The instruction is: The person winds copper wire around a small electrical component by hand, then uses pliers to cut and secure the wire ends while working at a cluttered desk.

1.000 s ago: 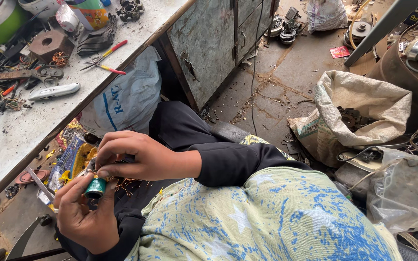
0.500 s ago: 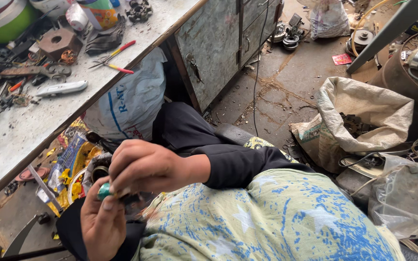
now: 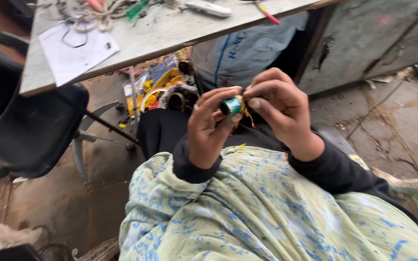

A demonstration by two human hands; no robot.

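Observation:
In the head view my left hand [image 3: 214,126] pinches a small green cylindrical part [image 3: 230,107] between thumb and fingers, just above my lap. My right hand [image 3: 279,107] grips the same part from the right side, its fingertips on the yellowish wire end. Both wrists wear dark sleeves, and a pale green and blue patterned cloth [image 3: 257,208] covers my lap below them. The far side of the part is hidden by my fingers.
A grey workbench [image 3: 170,34] stretches across the top, carrying a sheet of paper [image 3: 76,46], rope, a screwdriver and a white tool. Beneath it lie colourful packets [image 3: 158,82] and a white sack [image 3: 252,48]. A black chair [image 3: 30,125] stands left; a grey metal cabinet [image 3: 364,43] right.
The view has swung left and downward, so the bench now fills the top. Both hands have risen and turned, keeping the green part between them.

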